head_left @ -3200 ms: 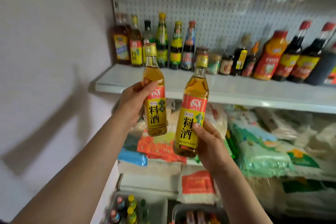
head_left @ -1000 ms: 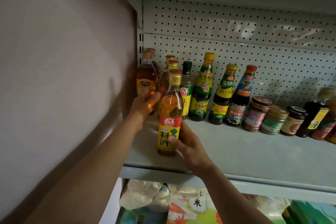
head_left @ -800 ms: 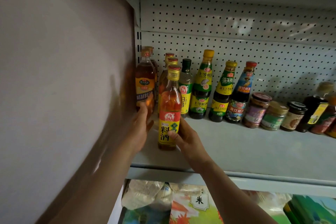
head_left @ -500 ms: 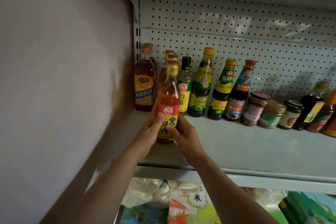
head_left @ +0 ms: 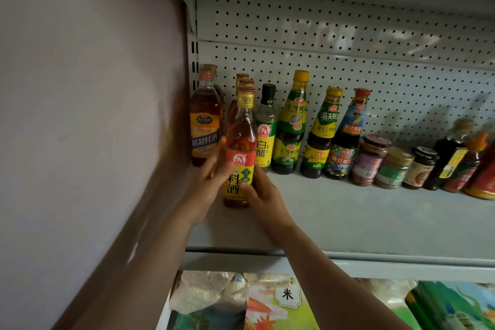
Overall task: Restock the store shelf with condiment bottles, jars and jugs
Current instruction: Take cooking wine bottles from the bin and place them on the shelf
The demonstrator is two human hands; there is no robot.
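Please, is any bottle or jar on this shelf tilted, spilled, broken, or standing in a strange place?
Nothing stands out. The cooking wine bottle stands upright on the shelf, between the left hand and the right hand, in front of two matching bottles. The other bottles and the jars stand upright along the back; no spill shows.

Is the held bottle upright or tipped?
Upright: the bottle stands on the shelf, cap up, between both hands.
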